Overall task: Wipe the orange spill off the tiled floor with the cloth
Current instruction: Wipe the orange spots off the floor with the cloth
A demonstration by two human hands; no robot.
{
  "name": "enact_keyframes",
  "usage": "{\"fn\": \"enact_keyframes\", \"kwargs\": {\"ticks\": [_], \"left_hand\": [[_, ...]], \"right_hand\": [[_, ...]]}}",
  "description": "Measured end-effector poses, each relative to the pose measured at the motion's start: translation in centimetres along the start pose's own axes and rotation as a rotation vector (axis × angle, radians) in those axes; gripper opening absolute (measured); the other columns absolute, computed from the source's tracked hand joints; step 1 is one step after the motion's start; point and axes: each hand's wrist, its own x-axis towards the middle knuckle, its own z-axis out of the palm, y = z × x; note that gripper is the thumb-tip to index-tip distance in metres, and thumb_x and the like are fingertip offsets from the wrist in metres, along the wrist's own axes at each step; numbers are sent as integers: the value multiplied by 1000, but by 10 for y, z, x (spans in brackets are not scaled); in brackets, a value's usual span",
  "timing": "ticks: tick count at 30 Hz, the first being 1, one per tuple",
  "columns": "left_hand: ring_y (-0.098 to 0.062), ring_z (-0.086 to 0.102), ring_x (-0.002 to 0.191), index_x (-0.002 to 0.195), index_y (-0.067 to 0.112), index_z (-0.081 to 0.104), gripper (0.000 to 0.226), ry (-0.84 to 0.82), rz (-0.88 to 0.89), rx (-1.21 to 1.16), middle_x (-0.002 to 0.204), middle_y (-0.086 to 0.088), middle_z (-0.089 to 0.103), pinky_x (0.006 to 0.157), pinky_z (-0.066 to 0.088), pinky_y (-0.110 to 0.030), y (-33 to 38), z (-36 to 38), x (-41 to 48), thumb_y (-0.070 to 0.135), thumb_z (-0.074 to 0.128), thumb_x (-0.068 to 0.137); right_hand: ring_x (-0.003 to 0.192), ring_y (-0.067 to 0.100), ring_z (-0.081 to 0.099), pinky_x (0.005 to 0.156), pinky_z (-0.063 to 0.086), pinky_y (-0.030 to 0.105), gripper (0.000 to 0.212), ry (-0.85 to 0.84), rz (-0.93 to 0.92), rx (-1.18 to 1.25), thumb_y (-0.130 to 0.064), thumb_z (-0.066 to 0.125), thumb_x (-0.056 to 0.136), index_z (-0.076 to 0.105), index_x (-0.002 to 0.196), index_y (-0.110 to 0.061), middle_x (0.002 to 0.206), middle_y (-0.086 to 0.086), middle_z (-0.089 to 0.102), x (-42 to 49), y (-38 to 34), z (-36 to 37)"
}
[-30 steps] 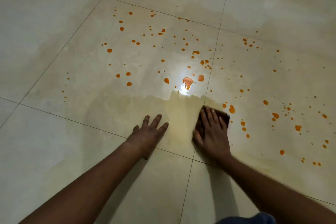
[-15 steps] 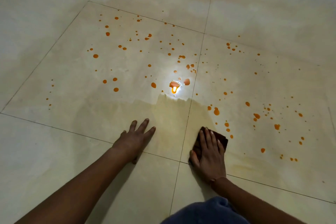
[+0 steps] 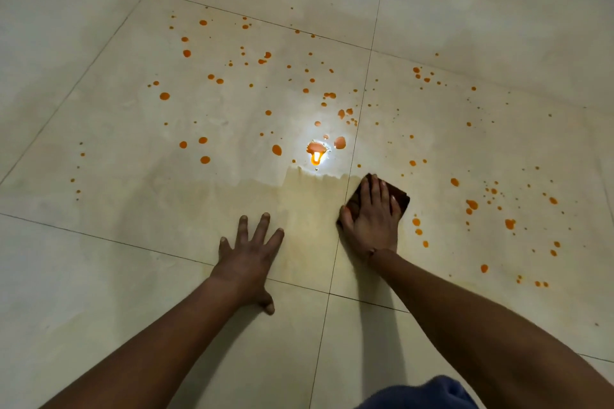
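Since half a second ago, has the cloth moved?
Yes. The cloth under the right hand has slid forward, from the near grout line toward the big orange puddle.

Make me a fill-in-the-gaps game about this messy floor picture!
1. The right hand presses a dark ____ flat onto the floor.
2. The left hand lies flat on the tiles and holds ____.
3. The drops on the floor are ____ in colour.

Missing words: cloth; nothing; orange.
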Motion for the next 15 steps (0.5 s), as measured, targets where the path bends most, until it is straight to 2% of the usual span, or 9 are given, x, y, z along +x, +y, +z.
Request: {"fn": "enact_keyframes", "kwargs": {"ticks": [2,6,8,11,12,15], "left_hand": [[-45,-26,141,151,26,-12,136,2,-1,-1,155,-7,-34,111,14,-66,1,4,2,58,83,59],[-44,-26,141,151,26,-13,134,-4,-12,-16,154,-8,-35,112,13,-65,3,0,-2,56,82,62],[-44,-27,141,151,26,-13,134,-9,-11,-11,155,-8,-35,112,12,-65,5,0,-2,56,83,61],[-44,-28,140,151,25,-11,135,-15,-24,-21,155,-8,-34,112,11,-66,5,0,-1,54,84,60],[-44,-28,140,151,24,-10,136,-13,-24,-22,155,-7,-33,111,11,-66,5,0,0,54,85,59],[-44,-27,140,151,24,-9,136,-11,-25,-27,156,-7,-32,111,12,-66,6,-1,-1,54,85,59]], "right_hand": [[150,20,7,121,8,42,78,7,-23,1,-55,24,89,16,156,-16,163,4,12,-4,6,2],[150,18,6,121,9,43,78,-30,-33,42,-56,27,90,14,156,-18,163,2,10,-72,48,-5],[150,21,8,121,10,44,78,-11,67,45,-56,26,89,16,156,-17,163,4,14,-58,58,-7],[149,24,10,120,10,46,78,30,267,91,-52,27,88,18,154,-12,162,8,17,11,25,-18],[149,24,9,120,9,45,77,27,236,79,-50,29,89,17,154,-11,162,8,16,23,10,-17],[150,19,8,120,7,40,73,-3,-71,23,-48,36,92,17,155,-15,163,3,11,-3,-5,-7]]}}
